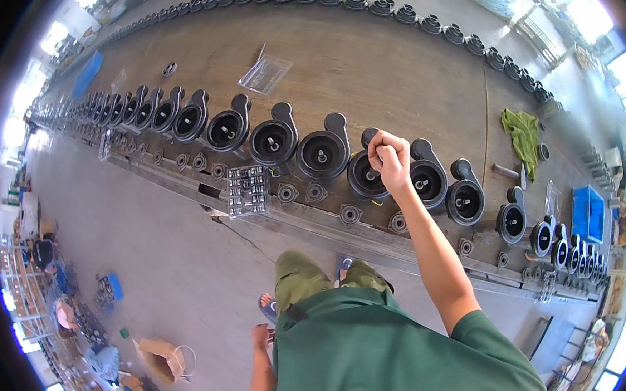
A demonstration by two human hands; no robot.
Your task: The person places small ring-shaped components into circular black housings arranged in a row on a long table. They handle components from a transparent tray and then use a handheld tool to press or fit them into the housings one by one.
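My right hand [389, 157] reaches over the bench, its fingers pinched together above a round black pump-like housing [360, 180]. Whatever sits between those fingertips is hidden. Similar housings stand beside it in a long row, each a deep bowl with a side arm and a light metal stub in the middle; one [322, 155] is just left of my hand and another [427, 182] just right. Down by my body hangs my left hand [261, 334], fingers curled, their contents not visible. A clear tray of small metal parts [249, 190] lies at the bench's near edge.
Grey flanged rings [350, 213] line the bench's near edge. Farther off lie a clear plastic tray [265, 73], a green cloth [521, 140] and a hammer-like tool [508, 171]. A blue bin [588, 214] stands right. Another row of black parts [406, 14] runs along the far side.
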